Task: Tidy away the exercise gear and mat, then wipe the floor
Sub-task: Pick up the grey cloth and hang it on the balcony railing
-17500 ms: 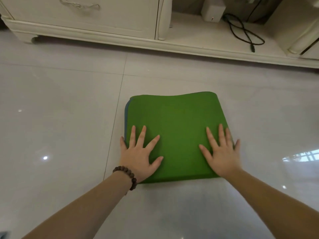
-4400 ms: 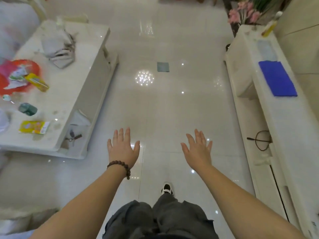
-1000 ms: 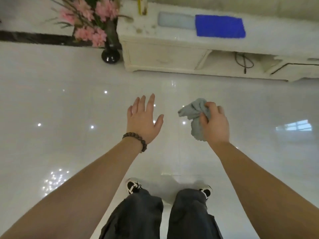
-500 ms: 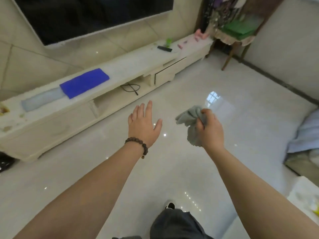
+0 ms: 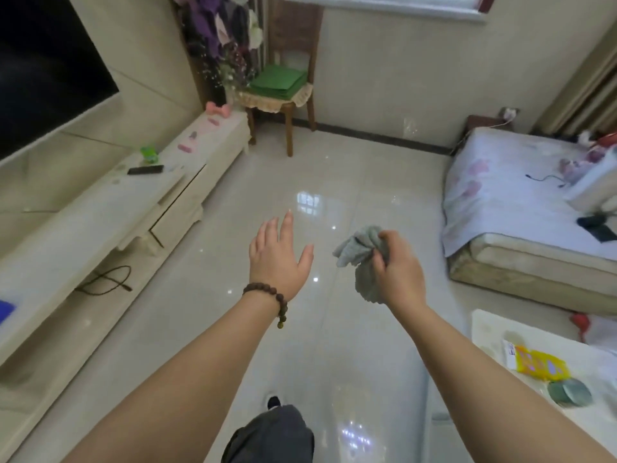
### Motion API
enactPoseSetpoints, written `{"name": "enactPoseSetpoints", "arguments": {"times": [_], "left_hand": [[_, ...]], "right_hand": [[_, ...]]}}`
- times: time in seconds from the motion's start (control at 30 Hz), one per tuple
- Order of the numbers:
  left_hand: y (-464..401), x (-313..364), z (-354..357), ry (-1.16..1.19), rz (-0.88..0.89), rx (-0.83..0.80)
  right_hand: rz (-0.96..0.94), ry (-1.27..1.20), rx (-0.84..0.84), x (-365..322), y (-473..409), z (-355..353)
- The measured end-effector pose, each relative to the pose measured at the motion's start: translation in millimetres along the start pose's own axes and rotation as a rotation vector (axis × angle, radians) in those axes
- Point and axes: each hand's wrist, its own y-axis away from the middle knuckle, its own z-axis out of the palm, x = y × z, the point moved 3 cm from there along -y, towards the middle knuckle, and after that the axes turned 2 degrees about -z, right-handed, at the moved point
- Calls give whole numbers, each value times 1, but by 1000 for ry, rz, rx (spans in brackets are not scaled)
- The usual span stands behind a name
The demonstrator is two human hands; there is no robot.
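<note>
Glossy pale tile floor (image 5: 300, 168) ahead. My right hand (image 5: 399, 272) bunches grey cloth (image 5: 362, 259) in curled fingers, above floor. My left hand (image 5: 278, 259) spread, holding nothing. Folded green mat (image 5: 278, 82) on chair (image 5: 290, 61) in far corner; TV cabinet (image 5: 110, 208) left, bed (image 5: 521, 202) right.

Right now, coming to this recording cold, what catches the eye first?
Two bare arms reach out over the glossy tiled floor: the right hand grips a crumpled grey cloth, the left hand is held open beside it. Beyond, the folded green mat lies on a wooden chair by the far wall.
</note>
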Motion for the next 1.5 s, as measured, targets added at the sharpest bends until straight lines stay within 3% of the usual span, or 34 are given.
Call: {"name": "enactPoseSetpoints", "arguments": {"times": [0.5, 0.83, 1.1, 1.5], "left_hand": [[-431, 124, 104, 49, 146, -87], [-649, 231, 174, 35, 269, -131], [-841, 333, 249, -2, 281, -111], [-1111, 460, 273, -54, 315, 7]], "right_hand": [[102, 69, 146, 79, -412, 5], [120, 23, 260, 132, -633, -17], [93, 33, 287, 209, -858, -37], [36, 42, 383, 257, -1153, -88]]}}
